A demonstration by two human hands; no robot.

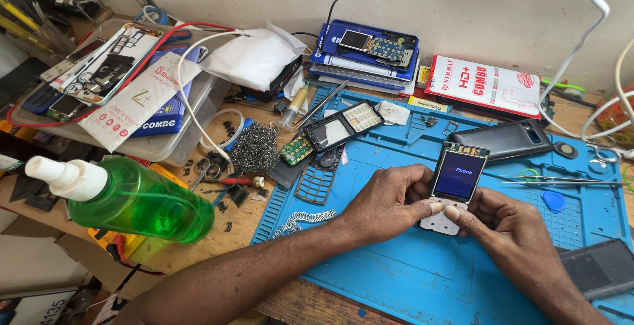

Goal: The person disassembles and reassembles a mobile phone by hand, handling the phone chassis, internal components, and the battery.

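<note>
Bare phone board, screen lit, held in both hands

Phone board (454, 186) sits right of centre over the blue repair mat (409, 272). Left hand (386, 201) pinches its left edge, right hand (505, 222) grips the bottom, thumb on the keypad. Green bottle (135, 199) lies lower left.

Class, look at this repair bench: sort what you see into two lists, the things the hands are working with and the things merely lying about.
In use:
left hand
right hand
bare phone board with lit screen, held by both
blue work mat beneath

Lying about:
green liquid bottle
black phone back cover
tweezers
keypad frame
steel wool
red and white packet
</note>
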